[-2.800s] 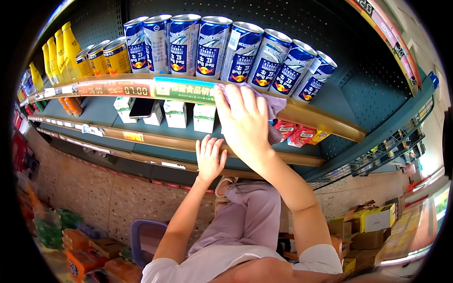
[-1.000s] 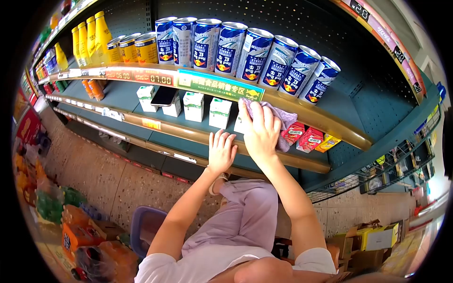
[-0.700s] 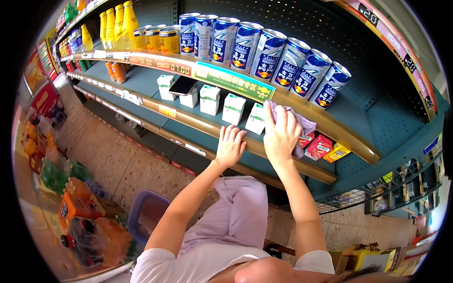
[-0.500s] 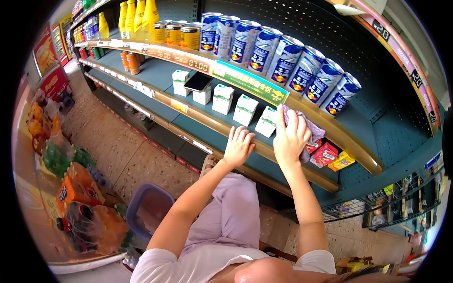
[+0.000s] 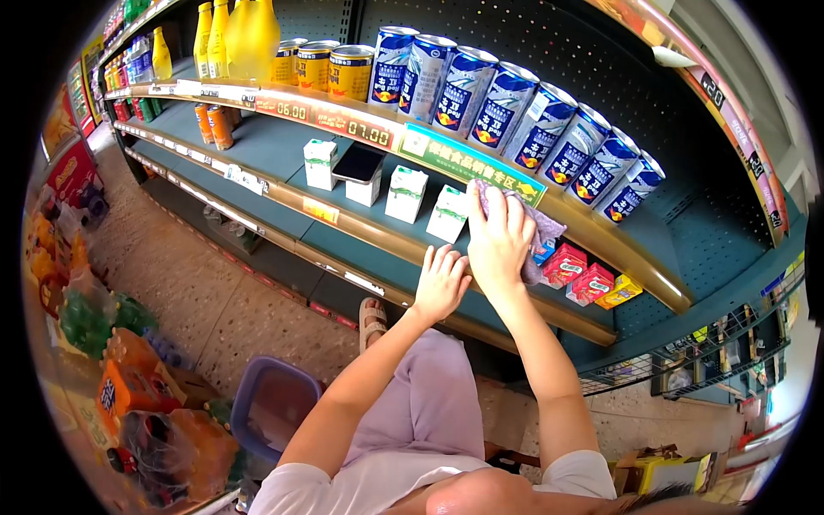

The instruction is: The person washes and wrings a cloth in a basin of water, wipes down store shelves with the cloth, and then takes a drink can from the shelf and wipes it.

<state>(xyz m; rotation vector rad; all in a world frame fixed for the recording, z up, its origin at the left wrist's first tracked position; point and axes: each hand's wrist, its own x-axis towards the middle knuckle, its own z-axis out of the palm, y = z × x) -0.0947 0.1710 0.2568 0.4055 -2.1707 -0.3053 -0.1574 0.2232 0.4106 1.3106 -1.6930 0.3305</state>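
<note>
Purple cloth (image 5: 549, 230) is bunched under the right hand (image 5: 502, 245) right now, on the upper gold rail (image 5: 627, 256), just by the right-hand end of the green sign (image 5: 463, 160). So that bit of rail is where the contact is, and the hand plus cloth hide whatever sits straight behind them. Fingers on that hand point up the shelf, slightly apart, clamped over the cloth; can't tell how hard they press. Part of the cloth hangs down off the rail near the red boxes (image 5: 564, 264).

Left hand (image 5: 442, 285) has no cloth in it. It's at the lower gold rail (image 5: 378, 236), fingers a bit apart and loosely bent, pretty close to the other hand.

As for stuff nearby: blue cans (image 5: 493, 107) stand in a row right behind the upper rail, so they're the tight neighbours up there, with yellow cans (image 5: 350, 73) and yellow bottles (image 5: 253, 43) further left. Down a level you've got white cartons (image 5: 405, 196), and a phone (image 5: 359, 163) lying on top of one, which looks kinda easy to knock imo. A yellow box (image 5: 620, 294) sits beyond the red ones. On the floor, well below the shelves, there's a purple tub (image 5: 273, 403); can't make out what's inside.
</note>
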